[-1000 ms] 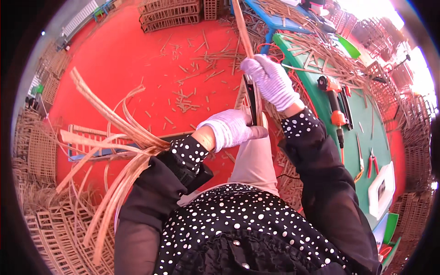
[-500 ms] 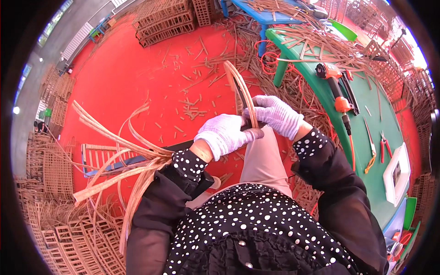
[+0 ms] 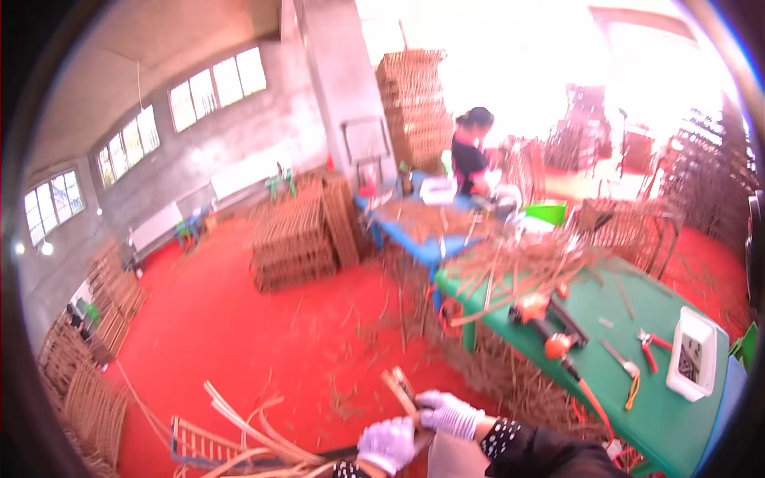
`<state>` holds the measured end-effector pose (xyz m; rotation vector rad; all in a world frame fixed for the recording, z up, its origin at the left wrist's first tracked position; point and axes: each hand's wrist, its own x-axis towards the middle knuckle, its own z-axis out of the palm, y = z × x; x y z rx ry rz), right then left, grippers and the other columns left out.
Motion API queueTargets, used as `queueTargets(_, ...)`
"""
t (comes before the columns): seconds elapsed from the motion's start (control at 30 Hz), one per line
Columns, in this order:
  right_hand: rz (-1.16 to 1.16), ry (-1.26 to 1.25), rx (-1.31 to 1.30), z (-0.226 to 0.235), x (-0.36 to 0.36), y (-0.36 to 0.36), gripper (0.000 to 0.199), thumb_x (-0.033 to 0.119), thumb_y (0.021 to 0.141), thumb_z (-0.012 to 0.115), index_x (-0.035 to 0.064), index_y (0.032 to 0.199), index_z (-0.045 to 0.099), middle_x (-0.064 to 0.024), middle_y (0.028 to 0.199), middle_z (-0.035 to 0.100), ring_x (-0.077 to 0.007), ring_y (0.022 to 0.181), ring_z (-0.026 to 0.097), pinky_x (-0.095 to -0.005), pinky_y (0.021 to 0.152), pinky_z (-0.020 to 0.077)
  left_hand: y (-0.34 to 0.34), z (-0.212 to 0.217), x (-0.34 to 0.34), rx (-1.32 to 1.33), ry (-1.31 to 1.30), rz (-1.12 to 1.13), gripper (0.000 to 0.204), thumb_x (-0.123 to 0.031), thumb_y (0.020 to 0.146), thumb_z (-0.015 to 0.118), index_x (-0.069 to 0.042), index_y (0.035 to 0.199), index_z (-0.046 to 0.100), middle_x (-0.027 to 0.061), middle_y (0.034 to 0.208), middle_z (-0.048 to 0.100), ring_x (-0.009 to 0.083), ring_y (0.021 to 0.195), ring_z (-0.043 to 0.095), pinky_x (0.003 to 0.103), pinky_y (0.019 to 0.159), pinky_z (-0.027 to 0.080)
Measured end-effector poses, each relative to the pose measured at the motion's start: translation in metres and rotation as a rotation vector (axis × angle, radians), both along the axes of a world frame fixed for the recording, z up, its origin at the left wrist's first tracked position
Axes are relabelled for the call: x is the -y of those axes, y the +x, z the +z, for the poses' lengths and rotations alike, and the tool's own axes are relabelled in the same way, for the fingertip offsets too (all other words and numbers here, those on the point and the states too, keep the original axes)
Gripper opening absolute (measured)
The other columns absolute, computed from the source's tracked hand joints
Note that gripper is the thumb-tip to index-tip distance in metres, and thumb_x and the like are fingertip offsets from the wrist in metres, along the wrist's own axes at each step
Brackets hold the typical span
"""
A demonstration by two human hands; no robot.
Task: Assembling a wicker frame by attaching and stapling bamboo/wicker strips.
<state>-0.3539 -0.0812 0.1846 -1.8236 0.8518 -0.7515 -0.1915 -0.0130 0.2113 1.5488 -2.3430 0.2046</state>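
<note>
Bright white light [image 3: 518,56] floods the upper right of a workshop, washing out its far side. Three multi-paned windows [image 3: 217,84] line a mottled grey wall [image 3: 215,151] beneath a pale ceiling [image 3: 183,32], near a broad column [image 3: 341,72]. White panels [image 3: 156,227] run low along the wall. A red floor [image 3: 207,311] spreads beside a green table [image 3: 610,299], with a blue table [image 3: 413,246] just beyond.

Ahead, red floor [image 3: 203,319] is giving room as far as the stacked slatted frames [image 3: 291,247]. Long pale strips [image 3: 232,412] are fanning out beside the left fingers [image 3: 396,440], obstructing low passage leftward. Rightward, the green bench [image 3: 590,342] is blocking the way; a power tool [image 3: 559,346] and heaped strips [image 3: 522,255] are crowding its top; beyond the pliers [image 3: 648,356], room is showing.
</note>
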Motion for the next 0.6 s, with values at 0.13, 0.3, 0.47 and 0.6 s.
queueTargets(0.13, 0.049, -0.005, -0.441, 0.037, 0.007, 0.005, 0.036, 0.026, 0.078, 0.058, 0.0006, 0.104, 0.059, -0.0176, 0.089, 0.063, -0.0292, 0.087, 0.063, -0.0374, 0.075, 0.0497, -0.006, -0.016, -0.002, -0.004, -0.171, 0.106, 0.039, -0.048, 0.078, 0.059, -0.010, 0.075, 0.054, 0.0093, 0.066, 0.056, 0.0323, 0.064, 0.057, 0.045, 0.060, 0.046)
queueTargets(0.3, 0.020, 0.170, -0.423, 0.051, 0.019, 0.021, 0.030, 0.022, 0.078, 0.055, -0.0015, 0.094, 0.061, -0.0173, 0.076, 0.064, -0.0279, 0.069, 0.066, -0.0361, 0.063, 0.0530, 0.002, 0.000, -0.002, -0.234, -0.445, -0.023, 0.031, -0.038, 0.082, 0.059, -0.009, 0.076, 0.056, 0.0114, 0.068, 0.056, 0.0328, 0.068, 0.057, 0.041, 0.060, 0.046)
queueTargets(0.47, -0.205, 0.024, -0.380, 0.040, 0.015, 0.029, 0.029, 0.022, 0.075, 0.052, -0.0030, 0.086, 0.062, -0.0246, 0.079, 0.062, -0.0370, 0.078, 0.063, -0.0417, 0.069, 0.0505, 0.007, -0.010, -0.007, -0.224, -0.577, -0.090, 0.027, -0.014, 0.066, 0.072, -0.011, 0.090, 0.061, 0.0031, 0.092, 0.055, 0.0231, 0.086, 0.054, 0.037, 0.074, 0.042)
queueTargets(0.6, -0.059, -0.546, -0.392, -0.009, 0.040, 0.026, 0.018, 0.014, 0.072, 0.054, -0.0005, 0.069, 0.064, -0.0190, 0.068, 0.062, -0.0354, 0.070, 0.062, -0.0421, 0.066, 0.0502, 0.009, -0.025, 0.000, -0.226, -0.594, -0.100, 0.022, -0.016, 0.072, 0.062, -0.012, 0.094, 0.061, 0.0052, 0.091, 0.055, 0.0248, 0.085, 0.055, 0.041, 0.077, 0.046)
